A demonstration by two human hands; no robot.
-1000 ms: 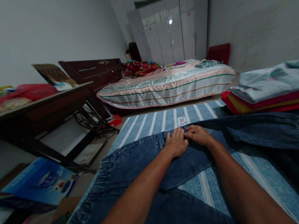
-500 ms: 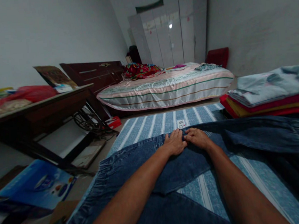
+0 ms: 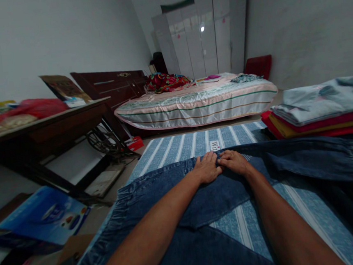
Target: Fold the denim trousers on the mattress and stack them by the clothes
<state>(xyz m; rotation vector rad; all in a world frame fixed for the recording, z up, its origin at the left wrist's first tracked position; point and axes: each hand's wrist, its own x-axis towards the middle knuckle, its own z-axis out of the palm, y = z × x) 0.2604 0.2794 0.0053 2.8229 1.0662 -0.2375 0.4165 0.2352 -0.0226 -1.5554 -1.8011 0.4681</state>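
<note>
A pair of dark blue jeans (image 3: 157, 192) lies spread over a blue-and-white striped sheet (image 3: 165, 148), its gathered elastic waist at the left and one leg stretching off to the right. My left hand (image 3: 207, 167) rests flat on the far leg, fingers pointing toward its far edge. Beside it, my right hand (image 3: 233, 161) lies on the same leg with fingers slightly bent and turned toward the left hand. Both hands touch the denim near the printed letters on the sheet. The near leg is partly covered by my left forearm.
Folded clothes (image 3: 323, 111) are stacked at the right. Behind stands a bed (image 3: 199, 105) with a floral red quilt (image 3: 169, 82). On the left are a wooden sewing-machine table (image 3: 48, 123) and a blue box (image 3: 44, 216) on the floor. A grey wardrobe (image 3: 193, 44) fills the back.
The view has shifted very slightly. Both hands stay in almost the same place on the jeans, and the jeans look unchanged.
</note>
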